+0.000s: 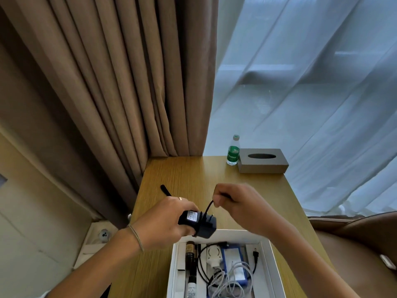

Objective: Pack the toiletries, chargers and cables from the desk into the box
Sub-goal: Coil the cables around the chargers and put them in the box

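My left hand (165, 222) grips a black power adapter (197, 222) just above the far edge of the white box (268, 254). Its thin black cable (209, 206) rises from the adapter to my right hand (234, 206), which pinches it with curled fingers. A black rod-like piece (165, 189) sticks out beyond my left hand; I cannot tell what it belongs to. Inside the box lie a blue and white pack (233, 262), a white charger (213, 254), coiled white cables (229, 282), a black cable (200, 269) and slim tubes (190, 261).
The wooden desk (193, 173) runs back to brown curtains and a sheer white curtain. A green-labelled water bottle (233, 151) and a grey tissue box (263, 161) stand at the far end. A brown leather chair (354, 237) is on the right.
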`<state>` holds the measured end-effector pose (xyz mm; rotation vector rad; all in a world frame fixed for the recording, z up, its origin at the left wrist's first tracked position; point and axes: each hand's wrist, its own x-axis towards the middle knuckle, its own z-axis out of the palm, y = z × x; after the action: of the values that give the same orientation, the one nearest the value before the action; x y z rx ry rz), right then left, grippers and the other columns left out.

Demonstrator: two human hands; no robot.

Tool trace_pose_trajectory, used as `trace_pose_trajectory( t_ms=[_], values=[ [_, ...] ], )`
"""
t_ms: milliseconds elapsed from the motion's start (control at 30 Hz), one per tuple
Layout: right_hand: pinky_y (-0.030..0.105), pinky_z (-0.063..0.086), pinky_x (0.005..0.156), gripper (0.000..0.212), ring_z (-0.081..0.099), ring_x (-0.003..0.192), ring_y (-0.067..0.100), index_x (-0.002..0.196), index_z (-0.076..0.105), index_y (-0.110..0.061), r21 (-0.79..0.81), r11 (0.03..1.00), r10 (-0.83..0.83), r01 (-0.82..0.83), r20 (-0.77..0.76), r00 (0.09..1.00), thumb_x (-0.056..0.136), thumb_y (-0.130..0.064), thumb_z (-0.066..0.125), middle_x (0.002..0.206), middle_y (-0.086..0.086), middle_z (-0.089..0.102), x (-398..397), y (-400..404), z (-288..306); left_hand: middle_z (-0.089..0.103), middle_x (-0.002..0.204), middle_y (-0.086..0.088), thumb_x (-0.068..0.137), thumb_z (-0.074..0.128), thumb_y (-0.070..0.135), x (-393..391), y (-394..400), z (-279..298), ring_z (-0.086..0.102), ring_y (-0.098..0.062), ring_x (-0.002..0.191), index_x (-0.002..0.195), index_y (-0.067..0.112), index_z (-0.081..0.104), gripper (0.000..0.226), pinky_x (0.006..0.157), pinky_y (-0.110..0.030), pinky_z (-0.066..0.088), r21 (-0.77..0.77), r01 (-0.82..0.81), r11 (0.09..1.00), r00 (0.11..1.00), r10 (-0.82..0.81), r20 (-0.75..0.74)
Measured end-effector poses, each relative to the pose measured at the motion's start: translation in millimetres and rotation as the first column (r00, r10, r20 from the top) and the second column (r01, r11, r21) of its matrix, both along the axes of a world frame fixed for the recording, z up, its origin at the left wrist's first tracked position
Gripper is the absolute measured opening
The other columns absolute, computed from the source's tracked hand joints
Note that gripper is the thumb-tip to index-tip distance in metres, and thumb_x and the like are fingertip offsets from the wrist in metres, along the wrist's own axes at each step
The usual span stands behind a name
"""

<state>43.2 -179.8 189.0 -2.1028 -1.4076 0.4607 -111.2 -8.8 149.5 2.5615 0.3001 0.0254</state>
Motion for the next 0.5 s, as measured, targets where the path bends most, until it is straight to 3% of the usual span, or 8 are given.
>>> trace_pose_trajectory(
  t_ms=[133,200,267,333,400,500],
  values=[
    [0.021,0.04,0.057,0.025,0.048,0.056,0.005,0.077,0.062,-0.034,0.041,0.999,0.002,0.005,-0.167,0.986,0.1,-0.028,0.056,0.066,-0.005,0.061,16,6,-18,0.065,0.103,0.027,0.077,0.081,0.033,-3,-2,4,0.06,0.007,0.099,0.114,0.038,0.065,0.04,0.082,-0.018,0.052,-0.138,0.069,0.988,0.996,-0.061,0.062],
    [0.023,0.04,0.06,0.026,0.047,0.058,0.005,0.077,0.062,-0.029,0.049,0.999,-0.008,0.023,-0.277,0.961,0.102,-0.026,0.055,0.065,-0.005,0.057,19,7,-34,0.067,0.104,0.024,0.078,0.081,0.027,-4,-3,8,0.064,0.002,0.1,0.113,0.037,0.067,0.039,0.084,-0.021,0.054,-0.263,0.043,0.964,0.993,-0.011,0.122],
    [0.028,0.042,0.066,0.026,0.05,0.065,0.014,0.084,0.065,-0.015,0.059,0.996,-0.033,0.069,-0.474,0.88,0.104,-0.022,0.05,0.07,0.007,0.058,14,8,-56,0.071,0.103,0.016,0.079,0.08,0.018,-3,-2,11,0.068,-0.006,0.1,0.112,0.033,0.069,0.037,0.085,-0.025,0.057,-0.384,-0.01,0.923,0.976,0.093,0.198],
    [0.02,0.041,0.063,0.028,0.048,0.063,0.012,0.088,0.064,-0.006,0.054,0.992,-0.059,0.114,-0.602,0.796,0.105,-0.02,0.047,0.067,0.0,0.058,1,8,-76,0.074,0.102,0.008,0.082,0.078,0.014,-1,1,11,0.07,-0.013,0.1,0.111,0.028,0.071,0.033,0.085,-0.026,0.057,-0.467,-0.053,0.883,0.942,0.2,0.271],
    [0.016,0.037,0.055,0.032,0.043,0.056,0.006,0.078,0.058,-0.014,0.02,0.991,-0.09,0.132,-0.634,0.768,0.106,-0.023,0.045,0.059,-0.012,0.051,-14,7,-90,0.076,0.1,0.002,0.084,0.077,0.011,2,4,7,0.071,-0.016,0.098,0.109,0.023,0.072,0.028,0.086,-0.031,0.059,-0.547,-0.118,0.829,0.91,0.311,0.275],
    [0.028,0.037,0.058,0.033,0.042,0.055,0.007,0.076,0.056,-0.02,-0.109,0.993,-0.107,0.056,-0.557,0.823,0.106,-0.026,0.044,0.061,-0.01,0.048,-31,5,-101,0.077,0.093,-0.002,0.085,0.077,0.009,9,9,-7,0.073,-0.019,0.09,0.104,0.02,0.074,0.023,0.082,-0.045,0.061,-0.65,-0.283,0.705,0.843,0.506,0.182]
  ],
)
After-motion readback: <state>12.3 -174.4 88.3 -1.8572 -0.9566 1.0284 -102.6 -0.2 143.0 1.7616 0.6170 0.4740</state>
